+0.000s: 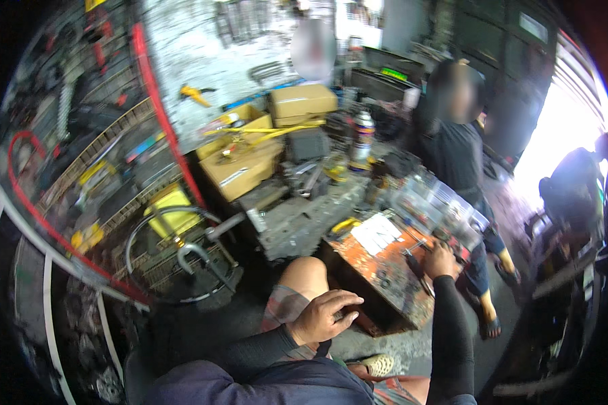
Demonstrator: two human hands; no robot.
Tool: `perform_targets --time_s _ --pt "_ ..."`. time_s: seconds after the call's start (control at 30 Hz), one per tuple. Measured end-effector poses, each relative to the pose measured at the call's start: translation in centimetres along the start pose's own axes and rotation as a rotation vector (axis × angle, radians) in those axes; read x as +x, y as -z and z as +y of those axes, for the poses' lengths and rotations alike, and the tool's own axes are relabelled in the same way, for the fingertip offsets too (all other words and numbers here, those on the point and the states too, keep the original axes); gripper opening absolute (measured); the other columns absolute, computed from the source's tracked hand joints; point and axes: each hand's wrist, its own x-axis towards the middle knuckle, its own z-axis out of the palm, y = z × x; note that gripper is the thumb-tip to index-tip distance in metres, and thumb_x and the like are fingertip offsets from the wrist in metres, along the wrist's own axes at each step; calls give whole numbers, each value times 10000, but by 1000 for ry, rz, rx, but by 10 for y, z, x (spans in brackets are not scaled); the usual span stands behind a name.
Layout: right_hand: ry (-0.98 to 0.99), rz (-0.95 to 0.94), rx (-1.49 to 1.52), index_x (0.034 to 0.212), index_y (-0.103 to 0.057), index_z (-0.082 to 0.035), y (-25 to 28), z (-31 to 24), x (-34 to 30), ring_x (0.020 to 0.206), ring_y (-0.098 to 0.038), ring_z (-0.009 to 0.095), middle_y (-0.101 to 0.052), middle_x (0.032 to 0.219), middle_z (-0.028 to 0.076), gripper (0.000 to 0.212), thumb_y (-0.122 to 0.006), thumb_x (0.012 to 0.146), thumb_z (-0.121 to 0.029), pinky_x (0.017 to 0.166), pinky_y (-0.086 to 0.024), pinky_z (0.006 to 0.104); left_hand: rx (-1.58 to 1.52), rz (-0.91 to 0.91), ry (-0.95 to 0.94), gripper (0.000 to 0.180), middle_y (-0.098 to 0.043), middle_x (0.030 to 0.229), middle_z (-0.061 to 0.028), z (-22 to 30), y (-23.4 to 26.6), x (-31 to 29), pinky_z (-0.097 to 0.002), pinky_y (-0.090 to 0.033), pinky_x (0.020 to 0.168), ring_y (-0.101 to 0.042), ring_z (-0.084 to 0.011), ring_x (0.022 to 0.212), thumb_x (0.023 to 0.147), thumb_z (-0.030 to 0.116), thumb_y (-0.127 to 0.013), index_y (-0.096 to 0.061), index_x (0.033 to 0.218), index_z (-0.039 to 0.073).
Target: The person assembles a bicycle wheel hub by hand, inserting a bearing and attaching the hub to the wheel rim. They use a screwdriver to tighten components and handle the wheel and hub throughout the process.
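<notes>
My left hand (323, 316) is raised over my lap, its fingers curled toward the thumb. A small dark patch shows between fingers and thumb; what it is I cannot make out. My right hand (441, 260) reaches to the right side of a low box-like bench with a worn orange top (359, 247). Its fingertips are hidden behind the hand, so any grip there cannot be seen. Just left of it lie thin metal hand tools (412, 255). On the same top rest a white sheet of paper (377, 233) and dark small parts (388, 278).
Clear plastic parts cases (431, 202) stand beyond the bench. A grey worktable (304, 229) bears cardboard boxes (242, 169) and a spray can (363, 138). At left are a wheel rim (130, 253) and a red-framed rack (157, 101). Another person (456, 158) stands at the right.
</notes>
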Motion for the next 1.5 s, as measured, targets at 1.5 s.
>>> perform_targets --time_s 1.5 --pt "-179 -125 1346 1095 -684 -2 106 -39 -170 838 -660 139 -673 899 32 288 -587 1170 -263 795 -553 325 305 -254 -122 716 -633 1486 -228 -4 -13 60 -527 -490 1166 -620 -432 1354 934 271 -847 -550 1544 43"
